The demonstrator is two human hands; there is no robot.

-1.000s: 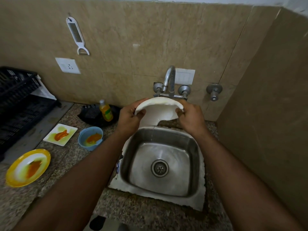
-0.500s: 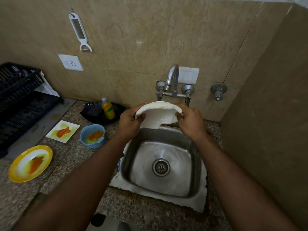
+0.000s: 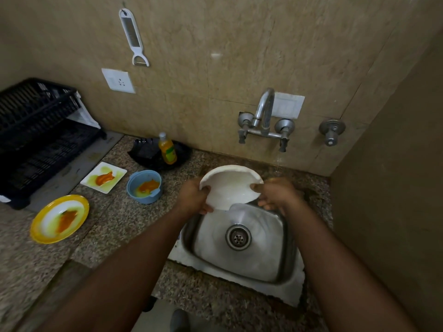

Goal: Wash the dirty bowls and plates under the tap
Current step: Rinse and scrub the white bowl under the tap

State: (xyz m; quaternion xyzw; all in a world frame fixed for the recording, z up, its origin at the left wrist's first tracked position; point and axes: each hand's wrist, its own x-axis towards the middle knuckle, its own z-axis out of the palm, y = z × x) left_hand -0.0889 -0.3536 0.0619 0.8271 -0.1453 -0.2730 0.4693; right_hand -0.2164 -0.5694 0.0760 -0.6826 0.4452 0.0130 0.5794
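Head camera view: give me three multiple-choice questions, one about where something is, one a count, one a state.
1. Where is the white bowl?
A. On the black rack
B. Held over the sink's back edge
C. On the floor

2. How many soiled dishes are on the counter?
A. One
B. Three
C. Five

3. How is the white bowl held?
A. Left hand only
B. Right hand only
C. Both hands

Answers: 1 B, it is above the basin's rim; 2 B, yellow plate, square plate, blue bowl; 3 C, left hand and right hand grip opposite edges.
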